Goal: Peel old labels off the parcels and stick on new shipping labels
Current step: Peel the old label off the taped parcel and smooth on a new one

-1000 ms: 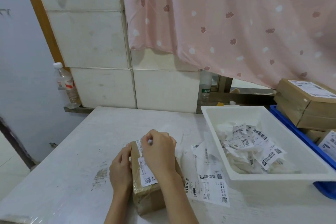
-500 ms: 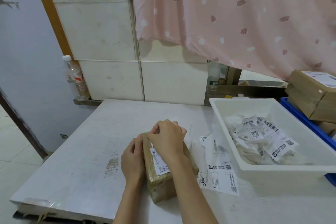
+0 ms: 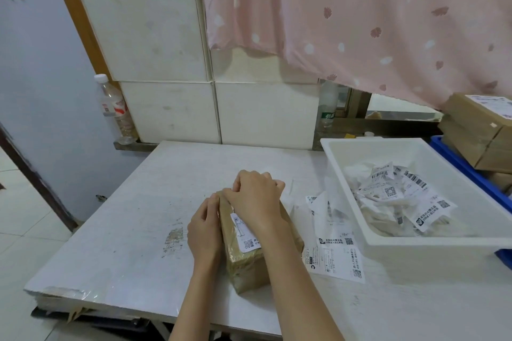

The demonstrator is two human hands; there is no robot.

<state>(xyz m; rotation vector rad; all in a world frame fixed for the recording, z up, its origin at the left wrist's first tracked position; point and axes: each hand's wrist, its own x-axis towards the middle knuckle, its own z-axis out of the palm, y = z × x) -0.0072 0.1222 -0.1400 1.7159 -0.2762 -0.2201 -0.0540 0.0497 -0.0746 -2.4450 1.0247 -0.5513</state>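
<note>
A small brown cardboard parcel (image 3: 245,266) wrapped in tape lies on the white table (image 3: 133,230) in front of me. A white label (image 3: 245,234) with a QR code sits on its top face. My left hand (image 3: 205,232) presses flat against the parcel's left side. My right hand (image 3: 256,196) lies over the far end of the top, fingers curled and pinching at the label's far edge. Much of the label is hidden under my right hand and wrist.
Loose sheets of printed labels (image 3: 335,246) lie right of the parcel. A white tray (image 3: 426,252) holds several crumpled peeled labels. A blue crate (image 3: 465,171) with more brown parcels (image 3: 476,130) stands at far right. A plastic bottle (image 3: 115,108) stands by the tiled wall.
Both hands stay on the parcel; the right-hand fingers have curled tighter at the label's far edge. The camera view has shifted, so everything sits further right in the frame.
</note>
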